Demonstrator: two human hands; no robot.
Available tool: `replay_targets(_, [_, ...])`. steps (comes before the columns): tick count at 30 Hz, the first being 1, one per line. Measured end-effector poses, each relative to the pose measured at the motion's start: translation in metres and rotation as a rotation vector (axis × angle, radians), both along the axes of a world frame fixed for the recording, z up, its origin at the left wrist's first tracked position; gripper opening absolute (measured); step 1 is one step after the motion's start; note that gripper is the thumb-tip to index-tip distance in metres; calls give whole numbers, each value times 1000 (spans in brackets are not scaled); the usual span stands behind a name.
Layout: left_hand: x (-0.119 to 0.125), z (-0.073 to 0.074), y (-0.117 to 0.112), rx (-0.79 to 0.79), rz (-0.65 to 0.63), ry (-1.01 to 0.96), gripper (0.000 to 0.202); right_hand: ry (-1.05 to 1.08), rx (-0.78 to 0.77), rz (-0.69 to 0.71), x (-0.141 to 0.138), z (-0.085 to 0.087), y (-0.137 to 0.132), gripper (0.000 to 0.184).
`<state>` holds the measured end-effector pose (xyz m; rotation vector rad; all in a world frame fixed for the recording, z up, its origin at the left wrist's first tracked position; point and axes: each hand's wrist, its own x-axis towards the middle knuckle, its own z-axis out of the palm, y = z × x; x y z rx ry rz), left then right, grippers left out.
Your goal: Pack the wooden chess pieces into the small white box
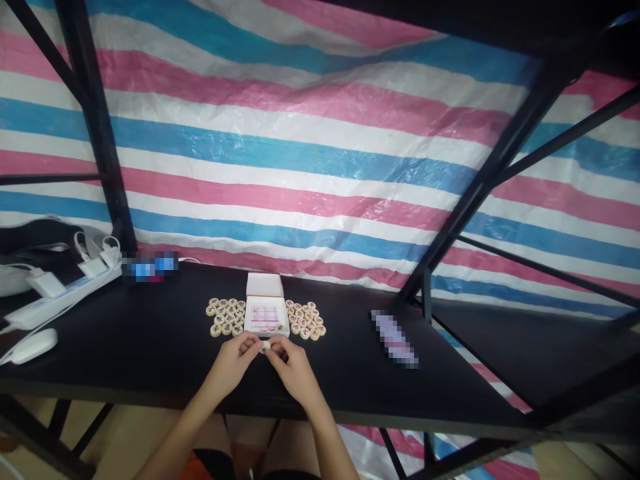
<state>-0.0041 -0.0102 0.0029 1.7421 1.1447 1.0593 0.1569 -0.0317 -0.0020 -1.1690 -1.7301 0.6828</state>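
Observation:
Between the fingertips of my left hand (237, 360) and my right hand (289, 363) is a round xiangqi piece (265, 346), pinched from both sides just in front of an open box. This white box (287, 321) has its lid (265, 285) tipped back and red grid lines on its inner floor. One piece (279, 328) lies inside at the near right corner. Left of the box stand rows of dark-marked pieces (229, 316); red-marked pieces (305, 319) stand in rows to its right.
A white power strip (65, 297) with plugged-in chargers and a white mouse-shaped object (35, 347) lie at the left of the black table (165, 333). A blurred device (150, 267) sits at the back left, a blurred flat object (394, 339) at the right. Black frame posts flank the striped sheet.

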Motion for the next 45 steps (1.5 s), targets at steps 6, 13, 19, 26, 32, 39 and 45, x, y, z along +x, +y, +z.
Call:
replay_targets(6, [-1,-2,0,-13,-51,27,24,24,-24,16,2,-3,2,11])
replay_targets(13, [-2,-10,5,-62,-98,-146,18,77,-41,59,0,0,-1,10])
replay_targets(19, [-2,-9,3,-14,-86,-90,15,68,-53,21,2,-4,3,22])
replay_targets(26, [-2,-8,4,-82,-89,-89,29,24,15,-3,4,-8,4,15])
replay_targets(32, [-3,-5,1,-33,-38,17,33,60,-28,19,2,-8,5,23])
replay_targets(39, [-7,-1,-1,48,37,-37,28,-47,77,-152,3,-10,7,21])
replay_targets(45, [-68,14,27,203,347,52,39,-108,155,-254,4,-17,12,25])
